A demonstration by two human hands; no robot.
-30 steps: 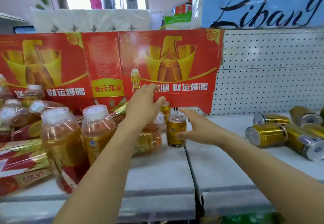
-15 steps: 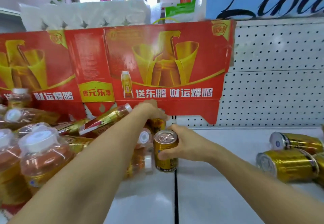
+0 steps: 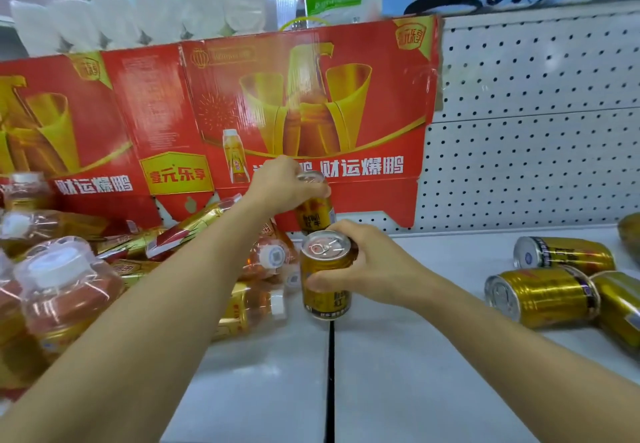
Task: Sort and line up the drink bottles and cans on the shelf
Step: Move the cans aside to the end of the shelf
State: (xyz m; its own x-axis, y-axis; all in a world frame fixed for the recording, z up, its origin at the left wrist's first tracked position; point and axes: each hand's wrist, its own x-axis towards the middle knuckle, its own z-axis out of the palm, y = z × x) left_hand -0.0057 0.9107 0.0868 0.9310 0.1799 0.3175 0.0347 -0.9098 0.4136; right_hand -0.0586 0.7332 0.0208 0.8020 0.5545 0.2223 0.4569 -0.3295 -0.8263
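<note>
— Where do we stand?
— Our right hand (image 3: pixel 367 269) now grips the near can (image 3: pixel 323 274), upright on the shelf (image 3: pixel 415 373); a second ago it only reached.
— And behind that can?
— Our left hand (image 3: pixel 280 182) clamps the far can (image 3: pixel 313 212) by its top, lifted. A row starts.

Two bare forearms, no sleeves, left hand (image 3: pixel 280 184), right hand (image 3: pixel 372 269)

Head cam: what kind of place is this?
Likely a small shop's display shelf. A white pegboard back panel stands behind the shelf, a red promo drink carton leans against it, and many identical gold cans and bottles lie about.
</note>
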